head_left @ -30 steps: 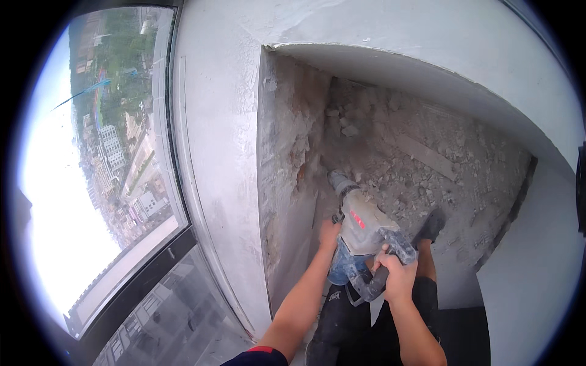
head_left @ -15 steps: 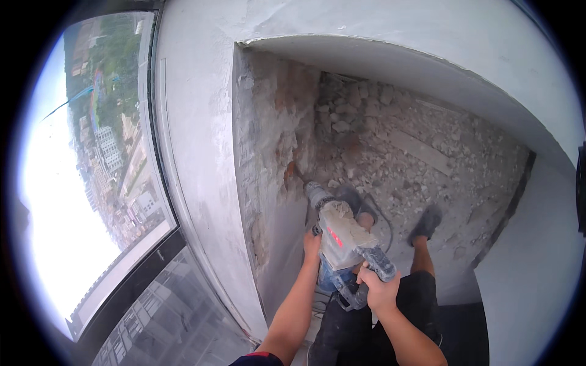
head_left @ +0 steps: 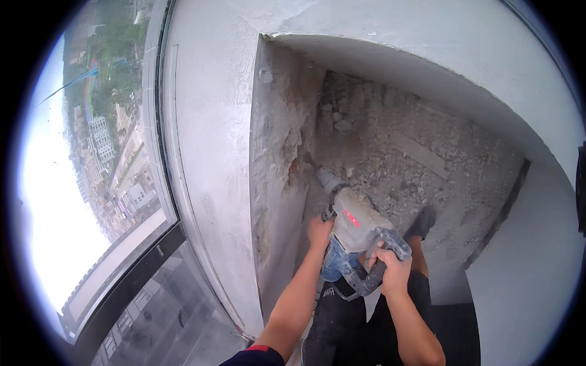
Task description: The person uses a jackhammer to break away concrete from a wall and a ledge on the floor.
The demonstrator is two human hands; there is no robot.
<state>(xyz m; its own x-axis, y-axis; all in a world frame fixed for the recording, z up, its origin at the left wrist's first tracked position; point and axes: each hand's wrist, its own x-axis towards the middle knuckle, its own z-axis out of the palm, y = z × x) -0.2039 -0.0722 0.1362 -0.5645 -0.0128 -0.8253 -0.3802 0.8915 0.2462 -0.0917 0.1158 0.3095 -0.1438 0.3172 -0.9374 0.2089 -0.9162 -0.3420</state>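
Note:
A dusty grey demolition hammer (head_left: 359, 221) with a blue motor housing spans the space between my two hands. My left hand (head_left: 320, 232) is closed around its side handle near the front. At the back, my right hand (head_left: 392, 267) grips the black rear handle. The hammer's nose points up and left, and its chisel bit (head_left: 309, 160) is close to the broken edge of the plastered wall (head_left: 284, 143), where orange brick shows. Whether the tip touches the wall I cannot tell.
Rubble (head_left: 390, 177) covers the floor of the recess, with a flat board (head_left: 419, 154) lying among it. My shoe (head_left: 422, 223) stands on the debris at the right. A window (head_left: 116, 134) on the left looks out over buildings far below.
The hammer has shifted slightly right, and its bit has come away from the brick patch. Both hands keep their hold. The whole view has also shifted a little.

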